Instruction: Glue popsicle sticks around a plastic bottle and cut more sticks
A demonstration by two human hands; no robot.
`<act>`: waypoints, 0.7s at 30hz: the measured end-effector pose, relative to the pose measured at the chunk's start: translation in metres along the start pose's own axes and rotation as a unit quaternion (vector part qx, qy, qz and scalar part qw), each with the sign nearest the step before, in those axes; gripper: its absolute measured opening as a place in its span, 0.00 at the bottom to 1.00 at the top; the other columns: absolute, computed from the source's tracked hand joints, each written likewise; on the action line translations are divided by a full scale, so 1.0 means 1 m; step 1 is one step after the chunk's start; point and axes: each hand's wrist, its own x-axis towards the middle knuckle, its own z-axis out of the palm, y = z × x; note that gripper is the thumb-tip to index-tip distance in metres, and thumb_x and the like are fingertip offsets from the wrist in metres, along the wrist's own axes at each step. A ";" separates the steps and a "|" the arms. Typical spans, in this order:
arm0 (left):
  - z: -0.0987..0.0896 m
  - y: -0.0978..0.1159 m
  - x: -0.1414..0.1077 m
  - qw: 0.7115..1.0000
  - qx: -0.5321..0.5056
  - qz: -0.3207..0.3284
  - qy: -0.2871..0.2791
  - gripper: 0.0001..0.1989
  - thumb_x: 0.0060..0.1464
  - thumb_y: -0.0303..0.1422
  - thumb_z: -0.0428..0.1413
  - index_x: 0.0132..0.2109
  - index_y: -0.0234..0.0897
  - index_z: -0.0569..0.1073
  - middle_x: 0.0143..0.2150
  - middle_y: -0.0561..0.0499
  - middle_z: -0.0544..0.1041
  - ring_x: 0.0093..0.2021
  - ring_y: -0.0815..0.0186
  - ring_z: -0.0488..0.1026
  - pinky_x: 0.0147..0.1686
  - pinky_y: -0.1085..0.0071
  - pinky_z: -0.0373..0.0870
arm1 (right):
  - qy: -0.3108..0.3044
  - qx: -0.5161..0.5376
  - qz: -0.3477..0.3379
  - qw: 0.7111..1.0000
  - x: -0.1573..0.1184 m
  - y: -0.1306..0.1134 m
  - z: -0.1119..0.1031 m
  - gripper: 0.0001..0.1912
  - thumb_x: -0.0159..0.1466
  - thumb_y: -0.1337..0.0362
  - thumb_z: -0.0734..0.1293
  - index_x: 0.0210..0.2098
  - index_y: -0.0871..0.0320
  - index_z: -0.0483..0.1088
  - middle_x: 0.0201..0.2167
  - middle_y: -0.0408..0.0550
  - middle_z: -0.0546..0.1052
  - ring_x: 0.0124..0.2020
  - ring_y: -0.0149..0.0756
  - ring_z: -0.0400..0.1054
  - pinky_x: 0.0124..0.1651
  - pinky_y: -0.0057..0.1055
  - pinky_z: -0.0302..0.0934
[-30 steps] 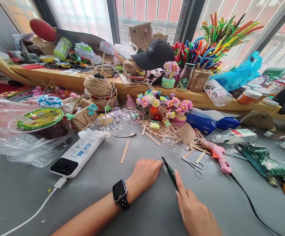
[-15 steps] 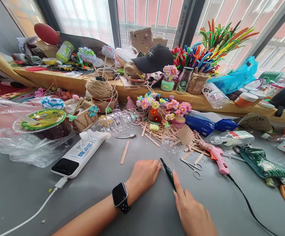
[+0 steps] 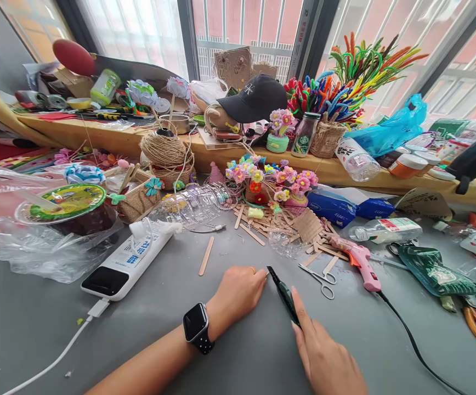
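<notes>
Cutter knife: slim, dark green, black toward the tip; gripped in right hand, slanted, tip pointing forward-left. Pale piece: mostly hidden, only a sliver showing, pinched in left hand's fingertips. Knife tip just beside it; contact unclear.
</notes>
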 end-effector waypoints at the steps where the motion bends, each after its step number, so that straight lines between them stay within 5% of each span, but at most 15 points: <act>1: 0.000 0.000 0.000 1.000 0.001 0.002 0.000 0.12 0.55 0.31 0.38 0.29 0.37 0.64 0.24 0.51 0.70 0.24 0.66 0.68 0.21 0.74 0.57 | 0.000 0.000 -0.002 1.000 0.001 0.000 0.000 0.29 0.60 0.66 0.53 0.58 0.50 0.35 0.18 0.36 0.66 0.11 0.28 0.62 0.10 0.23 0.50; 21: 0.001 0.001 0.000 1.000 -0.015 0.003 -0.018 0.11 0.53 0.27 0.39 0.27 0.35 0.63 0.23 0.48 0.70 0.25 0.64 0.69 0.22 0.72 0.57 | 0.033 -0.075 -0.041 0.996 -0.003 -0.008 0.001 0.33 0.58 0.72 0.54 0.59 0.57 0.33 0.16 0.36 0.60 0.09 0.25 0.59 0.09 0.21 0.51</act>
